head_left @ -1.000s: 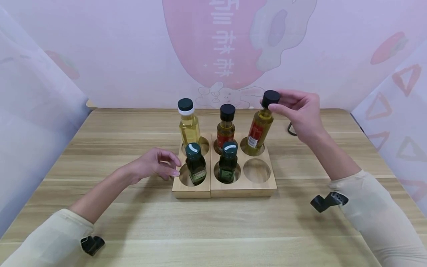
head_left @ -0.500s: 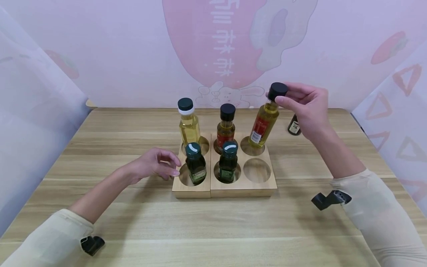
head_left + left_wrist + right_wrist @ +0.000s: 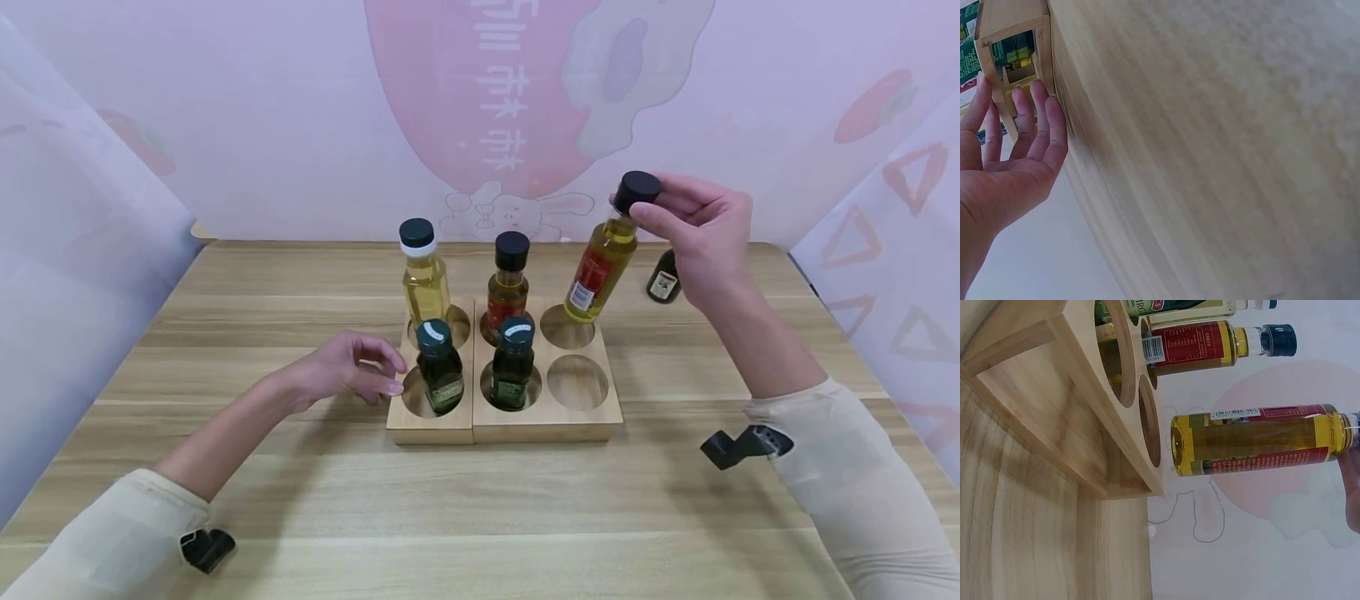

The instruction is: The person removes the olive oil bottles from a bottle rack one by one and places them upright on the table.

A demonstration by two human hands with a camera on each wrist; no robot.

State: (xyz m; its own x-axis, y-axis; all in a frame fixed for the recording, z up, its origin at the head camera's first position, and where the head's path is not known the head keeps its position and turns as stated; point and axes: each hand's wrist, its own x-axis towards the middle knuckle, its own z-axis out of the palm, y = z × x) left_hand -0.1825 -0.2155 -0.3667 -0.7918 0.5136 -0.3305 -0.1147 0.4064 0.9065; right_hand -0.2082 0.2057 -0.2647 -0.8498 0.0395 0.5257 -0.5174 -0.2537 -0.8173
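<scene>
My right hand point(image 3: 708, 233) pinches the black cap of an oil bottle point(image 3: 600, 267) with a red label. The bottle leans, its base lifted just above the back right hole of the wooden bottle rack point(image 3: 547, 434). In the right wrist view the same oil bottle point(image 3: 1260, 440) hangs clear of the rack point(image 3: 1085, 381). My left hand point(image 3: 341, 372) is at the rack's left side, fingers loosely bent, fingertips right at its edge. In the left wrist view the left hand point(image 3: 1019, 156) reaches toward the rack's open end point(image 3: 1016, 19) and holds nothing.
The rack also bears a pale oil bottle point(image 3: 426, 287), another red-labelled bottle point(image 3: 507, 292) and two dark green bottles, a left one point(image 3: 441, 375) and a right one point(image 3: 512, 371). A small dark bottle point(image 3: 663, 279) stands behind my right hand. A printed curtain point(image 3: 300, 125) backs the table.
My right hand has moved up and to the right, drawing the red-labelled oil bottle out of its hole. More of the small dark bottle now shows. The left hand has stayed still.
</scene>
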